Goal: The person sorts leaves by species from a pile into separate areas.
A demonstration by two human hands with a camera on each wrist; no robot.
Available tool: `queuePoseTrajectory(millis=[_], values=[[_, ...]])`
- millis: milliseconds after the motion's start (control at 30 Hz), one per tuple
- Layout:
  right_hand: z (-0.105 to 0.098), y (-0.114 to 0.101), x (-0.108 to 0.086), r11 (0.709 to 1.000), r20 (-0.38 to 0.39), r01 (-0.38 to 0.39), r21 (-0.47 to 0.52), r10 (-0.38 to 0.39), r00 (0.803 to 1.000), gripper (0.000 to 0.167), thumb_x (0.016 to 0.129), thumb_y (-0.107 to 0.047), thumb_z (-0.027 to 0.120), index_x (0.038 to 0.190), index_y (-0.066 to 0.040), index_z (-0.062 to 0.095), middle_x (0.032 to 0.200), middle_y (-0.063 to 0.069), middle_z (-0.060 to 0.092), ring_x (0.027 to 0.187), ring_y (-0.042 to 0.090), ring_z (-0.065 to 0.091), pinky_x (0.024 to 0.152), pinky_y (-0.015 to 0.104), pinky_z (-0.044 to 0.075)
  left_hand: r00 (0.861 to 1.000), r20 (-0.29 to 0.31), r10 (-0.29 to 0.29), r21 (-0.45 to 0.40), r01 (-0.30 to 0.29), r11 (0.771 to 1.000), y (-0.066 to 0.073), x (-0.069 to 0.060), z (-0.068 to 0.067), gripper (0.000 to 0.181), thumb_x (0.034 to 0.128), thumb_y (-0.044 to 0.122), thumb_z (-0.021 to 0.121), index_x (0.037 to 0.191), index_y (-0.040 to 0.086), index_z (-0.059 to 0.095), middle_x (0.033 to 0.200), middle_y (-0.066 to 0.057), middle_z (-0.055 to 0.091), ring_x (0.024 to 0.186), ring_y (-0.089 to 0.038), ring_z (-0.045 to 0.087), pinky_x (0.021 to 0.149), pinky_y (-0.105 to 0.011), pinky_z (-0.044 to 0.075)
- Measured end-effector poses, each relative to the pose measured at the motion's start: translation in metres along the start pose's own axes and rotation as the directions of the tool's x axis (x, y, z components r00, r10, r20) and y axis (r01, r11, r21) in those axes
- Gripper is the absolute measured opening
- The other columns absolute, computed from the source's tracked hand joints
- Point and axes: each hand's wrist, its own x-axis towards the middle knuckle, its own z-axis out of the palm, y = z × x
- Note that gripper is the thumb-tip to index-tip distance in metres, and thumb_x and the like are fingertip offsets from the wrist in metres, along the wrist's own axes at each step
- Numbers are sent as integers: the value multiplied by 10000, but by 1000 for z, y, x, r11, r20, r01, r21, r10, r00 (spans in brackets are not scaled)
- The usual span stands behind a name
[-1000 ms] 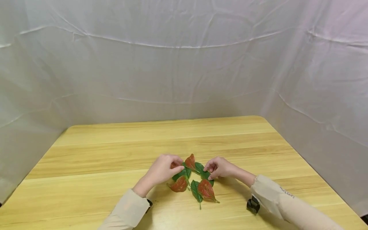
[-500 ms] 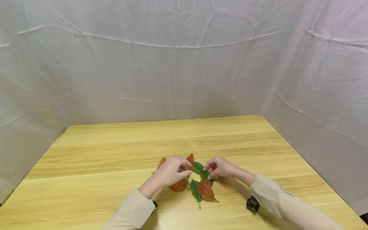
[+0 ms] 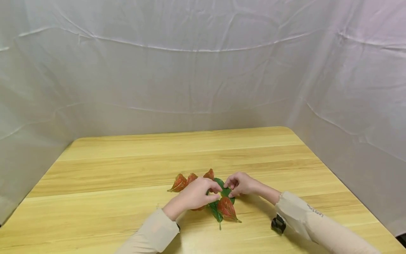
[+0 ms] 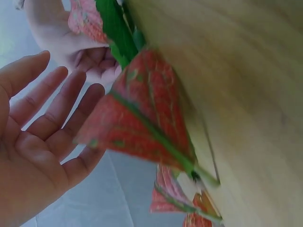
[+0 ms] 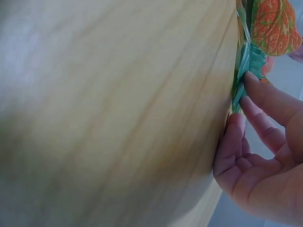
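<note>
Red and green artificial leaves lie in a loose ring on the table. My left hand [image 3: 198, 194] hovers over the ring's left side, partly hiding a red leaf [image 4: 142, 111]; its fingers are apart with nothing between them. On the ring's right, the thumb and finger of my right hand [image 3: 243, 184] hold a green leaf [image 3: 226, 192] near the tabletop. A red leaf [image 3: 226, 207] overlaps another green leaf [image 3: 215, 211] at the near side. Beyond my left hand are red leaves: one at the far left [image 3: 179, 182], one beside it [image 3: 191, 177] and one at the back [image 3: 209, 174].
The pale wooden table [image 3: 111, 169] reaches back to a grey-white cloth wall [image 3: 190, 81], with more cloth at both sides. A dark wrist device [image 3: 278, 224] sits under the right sleeve.
My left hand has moved right and nearer across the ring, uncovering two red leaves at the left and covering the left green leaf. My right hand stays on its green leaf.
</note>
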Motion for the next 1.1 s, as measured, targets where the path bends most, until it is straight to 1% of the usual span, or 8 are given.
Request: queuePoseTrajectory(millis=[100,233,333,467,667,833,1000,1100], values=[[0,0,0,1000,1,-6,3,6,1000,215,679,68,706,880,56,632,654,6,492,511,78,406,448,186,361,1000,28,12,10,-12,1000,0,2,4,184,845,158,625,1008,85,671,946,9,644,845,-77,576,718,-183,448],[1,0,1,1000,4,-12,10,12,1000,216,679,69,705,881,56,630,653,8,490,515,88,407,454,189,364,998,63,31,-30,-29,999,-1,5,7,184,818,134,651,996,96,674,962,30,634,856,-75,578,718,-173,452],[1,0,1,1000,3,-14,5,14,1000,215,681,70,702,882,55,629,651,8,488,515,91,403,455,192,362,995,89,40,-64,-35,997,-1,5,7,225,791,117,672,1014,96,670,989,47,628,885,-69,563,746,-189,452],[0,0,1,1000,6,-14,2,14,1000,213,685,65,700,886,54,630,646,7,487,511,90,392,450,191,350,991,127,50,-72,-41,997,1,6,7,302,759,104,695,1059,93,656,1039,54,619,930,-80,555,773,-198,447],[0,0,1,1000,11,-8,19,8,1000,208,681,86,672,882,46,636,646,6,487,496,87,388,443,188,343,984,162,68,-47,-62,997,5,9,4,376,736,85,709,1105,84,635,1093,38,600,991,-124,550,791,-200,443],[-1,0,0,1000,14,8,22,-9,1000,217,680,103,644,889,44,640,647,8,490,491,85,382,436,187,335,981,190,51,-18,-48,999,7,14,3,381,742,88,705,1116,101,630,1117,36,587,1037,-102,524,828,-199,423],[-1,-1,-1,1000,15,9,21,-10,1000,212,686,103,639,889,42,640,646,8,493,492,83,383,434,185,335,972,233,40,28,-48,998,10,17,4,403,748,106,704,1141,112,615,1145,38,574,1044,-95,517,817,-163,409],[-1,-1,-1,1000,17,5,27,-5,1000,207,689,100,644,888,41,640,645,7,491,491,84,381,436,186,335,968,248,39,57,-55,997,10,17,5,422,744,103,710,1153,115,604,1148,37,570,1008,-102,528,805,-157,409]])
